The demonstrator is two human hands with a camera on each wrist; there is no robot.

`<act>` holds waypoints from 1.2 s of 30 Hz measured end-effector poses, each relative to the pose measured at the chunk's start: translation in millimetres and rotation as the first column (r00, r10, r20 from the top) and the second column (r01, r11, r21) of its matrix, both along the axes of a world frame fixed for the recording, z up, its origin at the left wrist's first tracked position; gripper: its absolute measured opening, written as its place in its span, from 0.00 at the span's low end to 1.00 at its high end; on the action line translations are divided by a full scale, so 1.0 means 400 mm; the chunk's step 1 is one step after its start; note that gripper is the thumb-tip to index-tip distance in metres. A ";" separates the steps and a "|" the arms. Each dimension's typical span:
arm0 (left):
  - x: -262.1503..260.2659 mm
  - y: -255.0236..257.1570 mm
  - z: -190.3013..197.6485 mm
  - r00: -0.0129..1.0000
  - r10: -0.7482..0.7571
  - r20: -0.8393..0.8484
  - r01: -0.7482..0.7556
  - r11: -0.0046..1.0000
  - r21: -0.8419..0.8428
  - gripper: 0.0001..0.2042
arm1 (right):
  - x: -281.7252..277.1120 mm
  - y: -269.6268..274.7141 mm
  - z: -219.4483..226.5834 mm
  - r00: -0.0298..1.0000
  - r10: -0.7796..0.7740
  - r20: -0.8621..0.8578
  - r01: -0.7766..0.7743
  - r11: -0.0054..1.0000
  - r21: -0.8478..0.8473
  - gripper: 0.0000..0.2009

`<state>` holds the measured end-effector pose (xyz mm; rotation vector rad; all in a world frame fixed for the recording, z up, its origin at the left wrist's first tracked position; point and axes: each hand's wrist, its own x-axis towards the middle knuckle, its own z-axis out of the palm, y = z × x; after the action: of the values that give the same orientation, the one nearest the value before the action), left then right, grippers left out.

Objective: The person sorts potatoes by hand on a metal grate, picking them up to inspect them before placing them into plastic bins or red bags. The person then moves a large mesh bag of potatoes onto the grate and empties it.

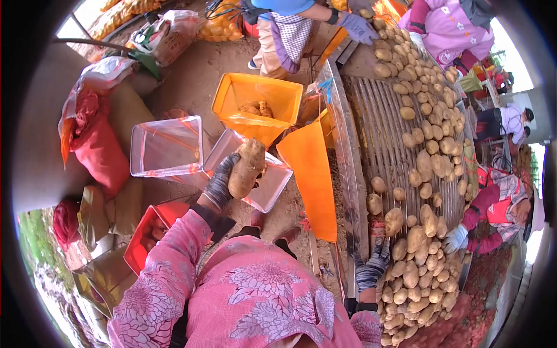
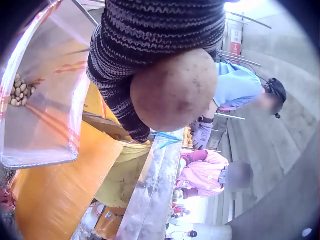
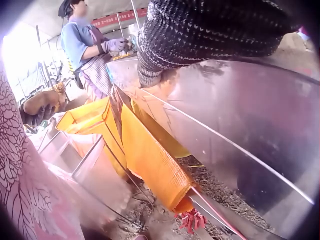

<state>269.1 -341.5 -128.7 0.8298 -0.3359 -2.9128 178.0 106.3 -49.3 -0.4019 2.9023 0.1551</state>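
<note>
My left hand (image 1: 218, 181), in a dark striped knit glove, grips a large oblong potato (image 1: 248, 167) above a frame lined with clear plastic (image 1: 278, 194). Up close in the left wrist view, the potato (image 2: 182, 90) shows its rounded end beside the gloved fingers (image 2: 120, 107). My right hand (image 1: 372, 265), gloved alike, lies at the near edge of a slatted sorting table (image 1: 377, 139) with its fingers spread beside potatoes. Many potatoes (image 1: 415, 272) are heaped right of that hand. In the right wrist view the glove (image 3: 205, 35) hides its own fingertips behind the metal side wall (image 3: 215, 110).
Another clear-lined frame (image 1: 168, 148) stands left; an orange-lined one (image 1: 226, 98) behind holds several potatoes. An orange sheet (image 1: 310, 177) hangs along the table's side. A red basket (image 1: 139, 243) sits by my left arm. Other people (image 1: 287, 35) work around the table.
</note>
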 end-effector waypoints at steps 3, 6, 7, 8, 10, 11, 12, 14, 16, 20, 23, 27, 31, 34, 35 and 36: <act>-0.071 -0.004 0.008 0.994 -0.094 -0.059 0.095 0.995 0.018 0.24 | -0.003 0.017 -0.014 0.999 0.027 -0.046 -0.029 0.999 -0.038 0.48; -0.123 -0.021 -0.008 0.999 -0.020 0.035 0.027 0.973 -0.229 0.25 | 0.001 0.026 -0.015 0.992 0.078 -0.099 -0.090 0.989 -0.121 0.44; -0.129 -0.052 -0.029 0.992 -0.115 0.043 0.123 0.952 -0.281 0.25 | -0.002 0.015 -0.009 0.995 0.035 -0.090 -0.042 0.996 -0.078 0.43; -0.148 -0.061 -0.003 0.981 -0.195 -0.012 0.183 0.936 -0.301 0.24 | -0.006 0.002 0.012 0.998 0.004 -0.068 -0.010 0.995 -0.100 0.42; -0.197 -0.102 0.014 0.952 -0.306 -0.020 0.289 0.917 -0.276 0.23 | 0.000 0.004 0.019 0.995 -0.014 -0.100 0.000 0.991 -0.136 0.42; -0.232 -0.140 0.004 0.925 -0.378 -0.046 0.355 0.900 -0.253 0.23 | 0.001 0.014 0.006 0.988 0.015 -0.153 -0.037 0.989 -0.146 0.41; -0.270 -0.160 0.011 0.955 -0.298 0.006 0.289 0.919 -0.269 0.23 | 0.001 0.017 0.011 0.992 -0.001 -0.129 -0.019 0.988 -0.154 0.41; -0.329 -0.227 -0.023 0.992 -0.068 0.106 0.103 0.919 -0.379 0.23 | 0.001 0.012 0.024 0.997 -0.020 -0.069 0.007 0.984 -0.177 0.41; -0.368 -0.318 -0.077 0.992 0.031 0.122 0.016 0.931 -0.364 0.26 | 0.007 0.010 0.034 0.998 -0.036 -0.044 0.028 0.983 -0.183 0.40; -0.404 -0.183 -0.008 0.961 -0.267 0.072 0.269 0.838 -0.475 0.20 | 0.017 0.024 0.050 0.999 -0.043 0.002 0.042 0.973 -0.227 0.38; -0.404 0.093 0.061 0.793 -0.606 -0.058 0.278 0.445 -0.851 0.14 | 0.024 0.043 0.031 0.999 -0.005 -0.042 -0.007 0.957 -0.290 0.38; -0.392 0.477 0.217 0.783 -0.615 0.093 0.279 0.213 -0.937 0.13 | 0.027 0.104 0.032 0.989 0.129 -0.070 -0.147 0.837 -0.527 0.37; -0.382 0.673 0.197 0.741 -0.669 -0.055 -0.441 -0.423 -0.791 0.16 | 0.023 0.315 0.125 0.997 0.007 -0.081 -0.058 0.759 -0.648 0.25; -0.358 0.774 0.201 0.708 -0.707 -0.008 -0.543 -0.536 -0.647 0.20 | -0.055 0.494 0.146 0.969 -0.218 -0.119 0.103 0.787 -0.608 0.18; -0.358 0.785 0.159 0.704 -0.710 0.001 -0.539 -0.535 -0.651 0.20 | -0.091 0.532 0.160 0.957 -0.252 -0.147 0.138 0.835 -0.532 0.19; -0.353 0.793 0.136 0.713 -0.697 0.080 -0.498 -0.583 -0.641 0.22 | -0.118 0.553 0.166 0.935 -0.309 -0.172 0.192 0.853 -0.486 0.19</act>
<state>127.9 -24.2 -74.3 -0.8787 -2.6007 -0.8508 130.6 327.6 17.1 -0.0620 3.1826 -0.5846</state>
